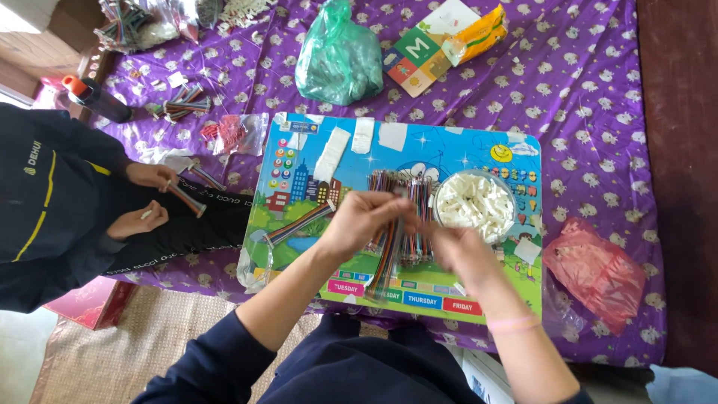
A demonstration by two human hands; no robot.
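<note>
My left hand [365,219] and my right hand [458,251] meet over a colourful picture board [479,153], both pinching a bundle of multicoloured ribbon wires [387,258] that hangs down toward me. More wire bundles [419,206] lie on the board behind my hands. A clear round bowl of small white plastic connectors [474,203] stands just right of my hands. Another wire bundle [299,224] lies on the board's left part.
A co-worker in dark clothes sits at the left, a hand [152,176] holding a wire bundle. On the purple patterned cloth [598,97] lie a green plastic bag [338,58], a red bag [594,271], card packets [437,41] and a dark bottle [96,97].
</note>
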